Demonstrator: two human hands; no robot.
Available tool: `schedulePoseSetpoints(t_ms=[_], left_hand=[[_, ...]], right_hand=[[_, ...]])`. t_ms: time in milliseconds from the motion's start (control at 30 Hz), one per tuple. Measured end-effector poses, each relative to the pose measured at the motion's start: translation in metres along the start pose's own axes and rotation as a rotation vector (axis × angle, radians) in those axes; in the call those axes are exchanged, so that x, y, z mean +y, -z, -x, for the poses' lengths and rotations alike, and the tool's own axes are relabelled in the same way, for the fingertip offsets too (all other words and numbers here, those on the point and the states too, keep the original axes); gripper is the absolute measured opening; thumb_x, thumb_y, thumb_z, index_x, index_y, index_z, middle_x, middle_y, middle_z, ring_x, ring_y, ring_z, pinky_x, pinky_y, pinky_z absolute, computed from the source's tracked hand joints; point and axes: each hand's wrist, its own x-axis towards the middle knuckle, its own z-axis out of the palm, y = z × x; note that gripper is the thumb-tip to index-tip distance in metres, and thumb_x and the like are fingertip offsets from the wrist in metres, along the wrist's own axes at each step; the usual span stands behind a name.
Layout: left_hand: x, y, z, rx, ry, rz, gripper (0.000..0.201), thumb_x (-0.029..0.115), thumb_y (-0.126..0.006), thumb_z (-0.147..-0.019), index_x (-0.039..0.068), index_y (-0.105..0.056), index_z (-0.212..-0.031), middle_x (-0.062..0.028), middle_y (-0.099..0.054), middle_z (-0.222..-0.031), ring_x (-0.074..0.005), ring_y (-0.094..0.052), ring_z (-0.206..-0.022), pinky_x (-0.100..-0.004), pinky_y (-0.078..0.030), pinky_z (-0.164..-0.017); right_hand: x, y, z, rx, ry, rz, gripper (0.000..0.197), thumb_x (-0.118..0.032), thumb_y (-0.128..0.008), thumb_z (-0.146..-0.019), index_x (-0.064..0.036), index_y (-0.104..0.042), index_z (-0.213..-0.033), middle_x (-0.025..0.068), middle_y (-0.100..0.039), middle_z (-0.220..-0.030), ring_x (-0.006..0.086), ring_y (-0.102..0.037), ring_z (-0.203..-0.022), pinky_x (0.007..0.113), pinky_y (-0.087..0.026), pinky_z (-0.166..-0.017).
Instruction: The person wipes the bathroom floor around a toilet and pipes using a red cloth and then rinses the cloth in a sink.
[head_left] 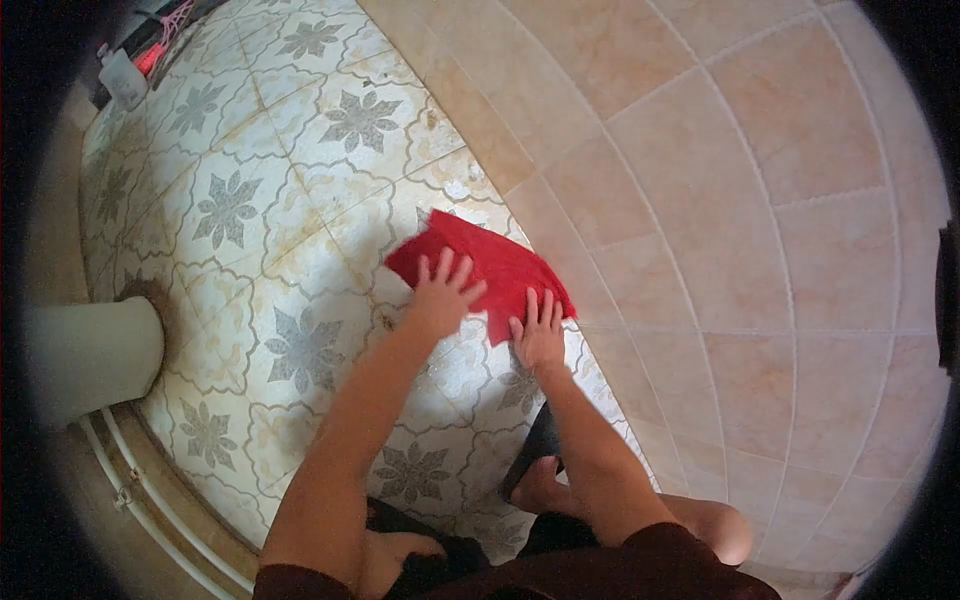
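Note:
A red cloth (495, 262) lies spread on the patterned tile floor, its right edge up against the foot of the tiled wall. My left hand (443, 297) presses down on the cloth's lower left part with fingers spread. Close to the wall, my right hand (541, 335) rests its outstretched fingers on the cloth's lower right end. Neither hand is wrapped round the fabric; both lie flat on top of it.
Beige wall tiles (680, 190) rise along the right. At the left stands a pale rounded fixture (95, 355), with white pipes (150, 500) below it. A whitish bottle (123, 78) and an orange-red item (150, 58) sit at the far left.

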Motion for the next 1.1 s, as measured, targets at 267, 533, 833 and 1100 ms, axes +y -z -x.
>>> schedulePoseSetpoints(t_ms=[267,533,833,1100], left_hand=[[0.061,-0.049,0.098,-0.096,-0.477,0.008,0.044,0.024,-0.054,-0.079,0.017,-0.052,-0.122,-0.0127,-0.039,-0.134,-0.0378,-0.029,-0.128,-0.0613,-0.02,-0.101],[0.038,-0.083,0.303,0.035,-0.229,0.092,0.033,0.024,-0.059,-0.069,0.015,-0.059,-0.101,-0.0056,-0.053,-0.1,-0.027,-0.048,-0.096,-0.054,-0.037,-0.085],[-0.072,-0.009,0.217,0.298,0.417,-0.12,0.045,0.024,-0.053,-0.082,0.025,-0.049,-0.127,-0.0126,-0.039,-0.137,-0.0337,-0.033,-0.127,-0.0588,-0.027,-0.096],[-0.066,-0.016,0.247,0.212,0.433,-0.124,0.056,0.018,-0.054,-0.079,0.021,-0.042,-0.133,-0.0128,-0.031,-0.143,-0.0343,-0.024,-0.133,-0.0596,-0.014,-0.104]], right_hand=[[-0.033,-0.022,0.133,-0.112,-0.185,0.348,0.058,-0.032,-0.055,-0.078,-0.0043,-0.038,-0.127,0.0205,-0.044,-0.121,0.0375,-0.044,-0.111,0.048,-0.036,-0.09],[-0.127,-0.038,0.2,-0.203,0.532,-0.078,0.038,-0.021,-0.063,-0.068,-0.0083,-0.049,-0.101,0.0116,-0.049,-0.089,0.0284,-0.049,-0.087,0.042,-0.037,-0.069],[-0.199,-0.004,0.045,0.074,0.479,-0.331,0.05,-0.005,-0.06,-0.07,-0.0073,-0.048,-0.119,0.0182,-0.05,-0.106,0.0372,-0.049,-0.095,0.046,-0.041,-0.079],[-0.202,-0.003,0.078,-0.104,0.677,-0.037,0.063,-0.02,-0.062,-0.074,-0.0143,-0.041,-0.133,0.0141,-0.024,-0.144,0.0408,-0.022,-0.131,0.054,-0.027,-0.101]])
